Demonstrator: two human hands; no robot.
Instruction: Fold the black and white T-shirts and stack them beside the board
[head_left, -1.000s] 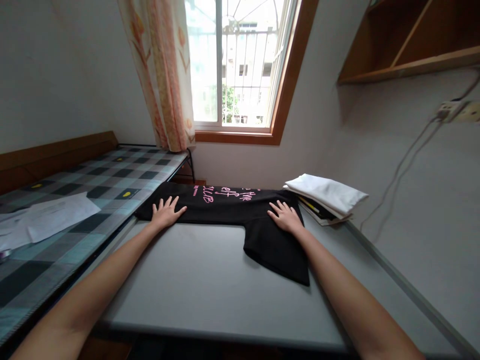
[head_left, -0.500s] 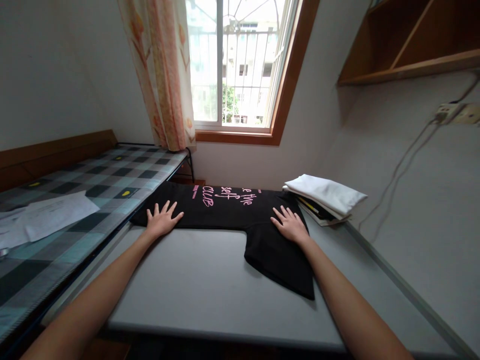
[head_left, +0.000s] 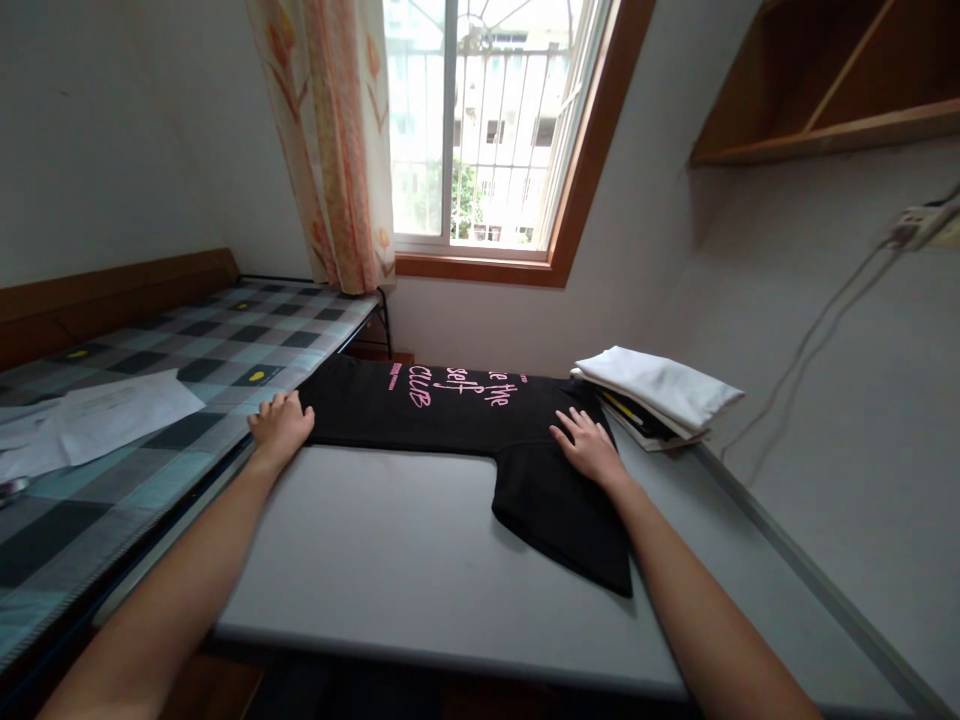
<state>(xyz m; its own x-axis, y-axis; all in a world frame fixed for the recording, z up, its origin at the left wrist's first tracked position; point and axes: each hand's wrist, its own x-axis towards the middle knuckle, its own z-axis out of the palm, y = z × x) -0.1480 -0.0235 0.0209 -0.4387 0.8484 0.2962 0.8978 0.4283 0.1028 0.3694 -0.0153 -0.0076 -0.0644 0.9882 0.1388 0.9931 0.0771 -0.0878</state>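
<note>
A black shirt (head_left: 375, 410) with pink lettering lies folded lengthwise on the grey-white table (head_left: 390, 560), its sleeve pointing toward me at the right. My left hand (head_left: 282, 425) is at the shirt's left end, fingers bent and closed around the hem by the table's left edge. Spread on the fabric near the collar end, my right hand (head_left: 589, 445) lies flat, holding nothing. Just beyond it, a stack of folded clothes with a white one (head_left: 660, 385) on top rests against the shirt's right end.
A bed with a checkered mattress (head_left: 172, 350) runs along the table's left side, with white papers (head_left: 112, 420) on it. Ahead is a barred window with a curtain (head_left: 341, 150). A wooden shelf (head_left: 825, 130) and cables hang on the right wall.
My left hand has slid left along the shirt to its end, and its spread fingers have closed there. My right hand stays on the fabric. The view has shifted slightly.
</note>
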